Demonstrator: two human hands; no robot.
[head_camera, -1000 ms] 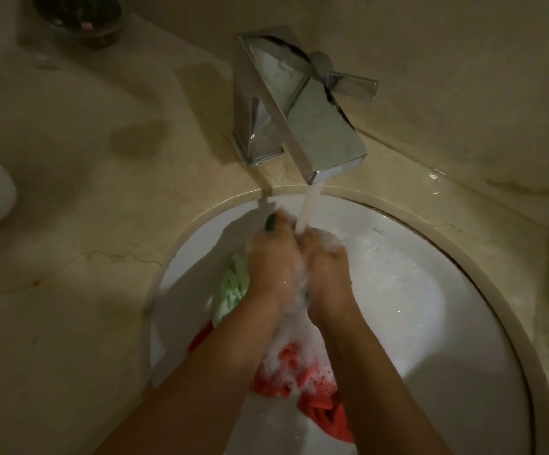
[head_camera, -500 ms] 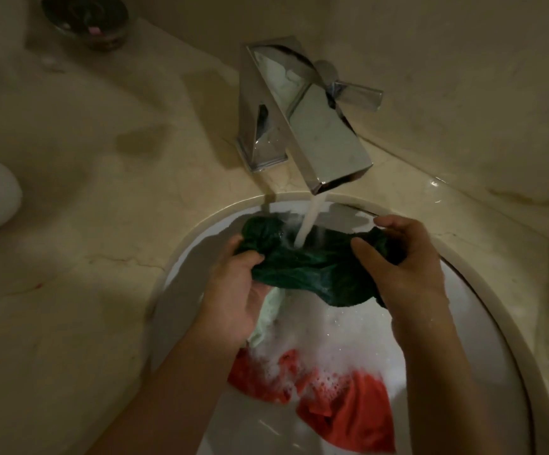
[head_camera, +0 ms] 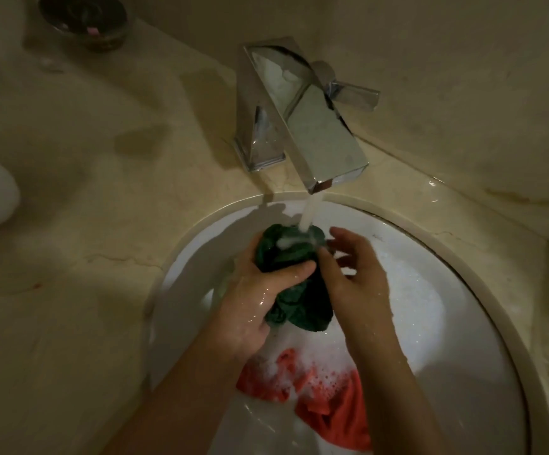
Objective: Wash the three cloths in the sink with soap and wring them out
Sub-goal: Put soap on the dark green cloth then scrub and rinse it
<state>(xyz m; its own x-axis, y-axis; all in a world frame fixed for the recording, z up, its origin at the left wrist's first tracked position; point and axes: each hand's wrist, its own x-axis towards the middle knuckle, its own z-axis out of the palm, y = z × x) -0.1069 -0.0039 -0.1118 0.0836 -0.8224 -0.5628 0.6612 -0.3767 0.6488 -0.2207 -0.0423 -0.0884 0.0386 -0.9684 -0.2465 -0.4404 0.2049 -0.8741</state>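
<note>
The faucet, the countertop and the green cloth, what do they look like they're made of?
The faucet looks like polished chromed metal: its flat faces mirror the room. The countertop seems to be polished beige marble or a stone look-alike, with faint veins and cracks. The green cloth, bunched in the left hand under the water, looks like soft woven or knit fabric; the fibre cannot be told.

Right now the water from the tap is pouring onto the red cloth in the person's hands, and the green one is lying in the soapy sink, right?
Not quite: the colours are swapped. The head view shows the tap pouring onto the dark green cloth, gripped by the left hand with the right hand against it. The red cloth lies in the soapy sink.
</note>
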